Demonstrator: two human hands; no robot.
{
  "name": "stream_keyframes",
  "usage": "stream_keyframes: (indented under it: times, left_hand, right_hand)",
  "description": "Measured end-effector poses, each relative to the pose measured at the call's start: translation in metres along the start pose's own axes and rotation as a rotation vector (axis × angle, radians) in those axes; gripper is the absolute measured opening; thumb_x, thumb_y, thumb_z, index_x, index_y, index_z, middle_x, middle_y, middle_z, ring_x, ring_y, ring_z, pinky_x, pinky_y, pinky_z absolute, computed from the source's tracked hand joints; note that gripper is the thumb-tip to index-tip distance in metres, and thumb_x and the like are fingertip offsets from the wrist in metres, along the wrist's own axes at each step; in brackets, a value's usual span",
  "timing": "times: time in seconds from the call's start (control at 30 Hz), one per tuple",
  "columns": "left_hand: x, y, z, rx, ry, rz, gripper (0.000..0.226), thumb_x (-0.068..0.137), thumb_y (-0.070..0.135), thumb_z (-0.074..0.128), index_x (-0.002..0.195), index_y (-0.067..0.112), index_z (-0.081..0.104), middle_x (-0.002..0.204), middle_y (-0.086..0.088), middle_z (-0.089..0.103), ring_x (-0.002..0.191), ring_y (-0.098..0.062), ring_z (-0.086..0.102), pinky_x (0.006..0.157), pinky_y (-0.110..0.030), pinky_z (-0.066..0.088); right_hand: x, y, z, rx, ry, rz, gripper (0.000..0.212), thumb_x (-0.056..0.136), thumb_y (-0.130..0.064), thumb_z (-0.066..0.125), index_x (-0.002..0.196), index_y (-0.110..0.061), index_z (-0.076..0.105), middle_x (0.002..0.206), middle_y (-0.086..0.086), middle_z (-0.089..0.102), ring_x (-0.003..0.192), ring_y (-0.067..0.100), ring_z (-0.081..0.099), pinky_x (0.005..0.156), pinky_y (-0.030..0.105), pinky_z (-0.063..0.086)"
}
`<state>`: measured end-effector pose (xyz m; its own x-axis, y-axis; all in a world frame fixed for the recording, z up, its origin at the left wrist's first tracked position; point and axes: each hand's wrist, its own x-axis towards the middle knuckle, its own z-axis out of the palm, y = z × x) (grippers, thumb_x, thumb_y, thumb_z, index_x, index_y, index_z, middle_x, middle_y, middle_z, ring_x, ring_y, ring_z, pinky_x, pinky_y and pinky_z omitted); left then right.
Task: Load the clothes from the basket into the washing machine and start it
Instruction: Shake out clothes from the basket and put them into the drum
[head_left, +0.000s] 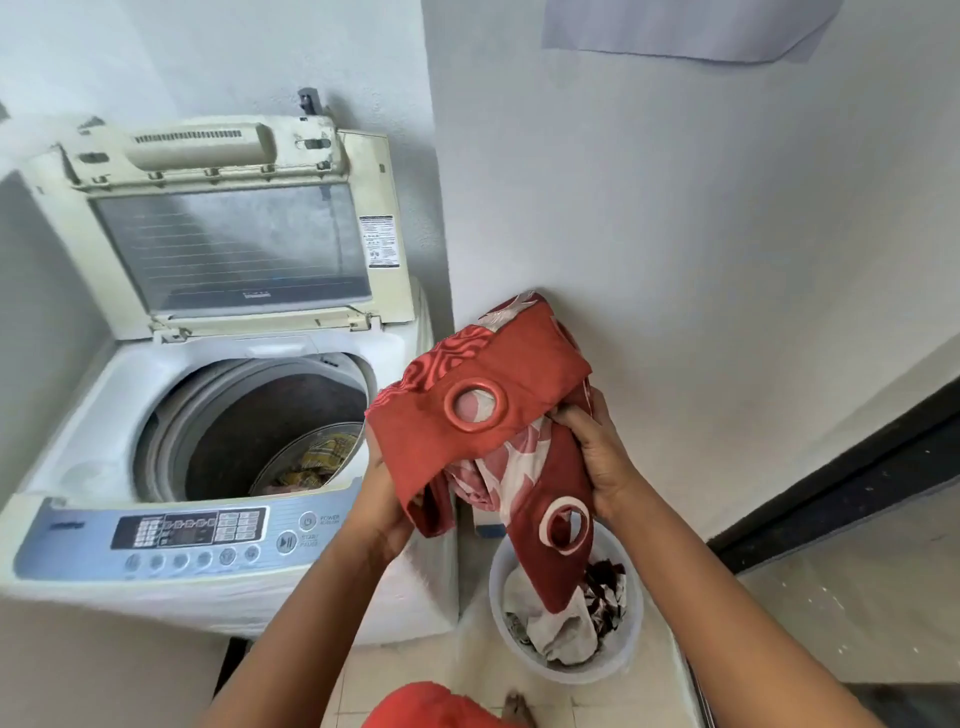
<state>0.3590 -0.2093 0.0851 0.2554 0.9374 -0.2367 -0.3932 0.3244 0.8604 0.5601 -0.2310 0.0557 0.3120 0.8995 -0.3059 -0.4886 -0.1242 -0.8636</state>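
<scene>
At nine o'clock we see a top-loading washing machine (223, 415), its lid (234, 228) raised against the wall. Yellow patterned clothes (324, 460) lie deep in the drum (260, 431). The control panel (187, 530) runs along the machine's near edge at eight o'clock. At centre, our left hand (382, 499) grips the lower edge of a red curtain (498, 395) with ring eyelets. Our right hand (597, 457), at three o'clock of it, clutches the bunched fabric. The curtain's tail hangs into a white basket (636, 613) at five o'clock, touching the clothes left there. The machine's right rim stands between curtain and drum. A bare foot (517, 706) shows at six o'clock.
</scene>
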Motion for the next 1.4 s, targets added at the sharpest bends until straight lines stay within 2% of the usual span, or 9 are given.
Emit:
stream_keyframes:
  times: [0.1, 0.2, 0.37, 0.5, 0.63, 0.73, 0.9, 1.0, 1.4]
  left_hand:
    - [0.004, 0.014, -0.038, -0.009, 0.120, -0.015, 0.069, 0.075, 0.051, 0.076, 0.130, 0.013, 0.058, 0.107, -0.005, 0.075, 0.089, -0.015, 0.071, 0.079, -0.036, 0.058]
    - [0.013, 0.033, -0.066, -0.124, 0.135, -0.010, 0.038, 0.103, 0.024, 0.035, 0.097, 0.017, 0.072, 0.085, -0.001, 0.075, 0.079, -0.016, 0.069, 0.066, -0.024, 0.056]
    - [0.024, 0.079, -0.105, -0.236, 0.144, 0.028, 0.081, 0.088, 0.074, 0.032, 0.135, 0.015, 0.060, 0.136, -0.014, 0.062, 0.125, -0.030, 0.060, 0.104, -0.048, 0.048]
    - [0.046, 0.115, -0.138, -0.066, 0.107, 0.050, 0.062, 0.091, 0.044, 0.062, 0.137, 0.003, 0.056, 0.127, -0.011, 0.067, 0.117, -0.027, 0.066, 0.097, -0.042, 0.055]
    - [0.073, 0.147, -0.184, -0.143, 0.155, 0.087, 0.079, 0.058, 0.037, 0.088, 0.125, 0.013, 0.054, 0.128, -0.012, 0.062, 0.117, -0.026, 0.060, 0.096, -0.039, 0.053]
    - [0.096, 0.172, -0.212, -0.114, 0.202, 0.188, 0.048, 0.070, 0.018, 0.074, 0.112, 0.018, 0.051, 0.109, -0.005, 0.068, 0.098, -0.019, 0.065, 0.082, -0.032, 0.056]
    - [0.140, 0.182, -0.255, -0.041, 0.227, 0.162, 0.064, 0.086, 0.000, 0.060, 0.138, 0.033, 0.044, 0.120, -0.008, 0.068, 0.103, -0.026, 0.064, 0.087, -0.040, 0.051]
    - [0.161, 0.164, -0.281, 0.042, 0.261, 0.066, 0.076, 0.092, -0.010, 0.047, 0.148, 0.040, 0.034, 0.137, -0.006, 0.060, 0.117, -0.027, 0.065, 0.090, -0.041, 0.056]
    - [0.197, 0.072, -0.360, 0.312, 0.275, -0.501, 0.059, 0.089, -0.019, 0.042, 0.134, 0.018, 0.054, 0.114, -0.015, 0.070, 0.095, -0.031, 0.071, 0.071, -0.040, 0.059]
  right_hand:
    - [0.012, 0.007, 0.024, 0.009, -0.056, 0.041, 0.051, 0.068, -0.022, 0.076, 0.116, -0.025, 0.057, 0.108, 0.014, 0.071, 0.093, 0.031, 0.071, 0.083, 0.046, 0.056]
    - [0.023, 0.010, 0.056, -0.007, -0.109, 0.057, 0.054, 0.072, -0.023, 0.075, 0.122, -0.023, 0.054, 0.113, 0.017, 0.070, 0.096, 0.032, 0.070, 0.086, 0.049, 0.056]
    - [0.041, 0.016, 0.120, -0.041, -0.191, 0.072, 0.059, 0.068, -0.020, 0.076, 0.123, -0.022, 0.053, 0.108, 0.014, 0.072, 0.092, 0.030, 0.071, 0.081, 0.047, 0.058]
    - [0.056, 0.030, 0.176, -0.059, -0.230, 0.066, 0.061, 0.063, -0.019, 0.079, 0.119, -0.021, 0.056, 0.099, 0.015, 0.072, 0.088, 0.030, 0.070, 0.085, 0.049, 0.057]
    - [0.075, 0.041, 0.233, 0.006, -0.264, 0.104, 0.056, 0.065, -0.020, 0.078, 0.116, -0.025, 0.056, 0.087, 0.008, 0.071, 0.081, 0.025, 0.069, 0.083, 0.048, 0.057]
    - [0.096, 0.051, 0.275, 0.034, -0.277, 0.108, 0.059, 0.072, -0.020, 0.075, 0.127, -0.024, 0.054, 0.102, 0.010, 0.072, 0.092, 0.029, 0.070, 0.087, 0.050, 0.057]
    - [0.137, 0.089, 0.316, 0.020, -0.233, 0.163, 0.065, 0.071, -0.025, 0.079, 0.131, -0.029, 0.054, 0.117, 0.016, 0.070, 0.106, 0.037, 0.068, 0.093, 0.057, 0.053]
    - [0.151, 0.122, 0.323, -0.077, -0.190, 0.221, 0.070, 0.064, -0.028, 0.082, 0.128, -0.030, 0.055, 0.113, 0.014, 0.072, 0.103, 0.036, 0.069, 0.092, 0.056, 0.054]
    - [0.181, 0.234, 0.314, -0.643, -0.012, 0.464, 0.067, 0.076, -0.032, 0.078, 0.131, -0.024, 0.040, 0.116, 0.004, 0.063, 0.101, 0.024, 0.065, 0.094, 0.041, 0.054]
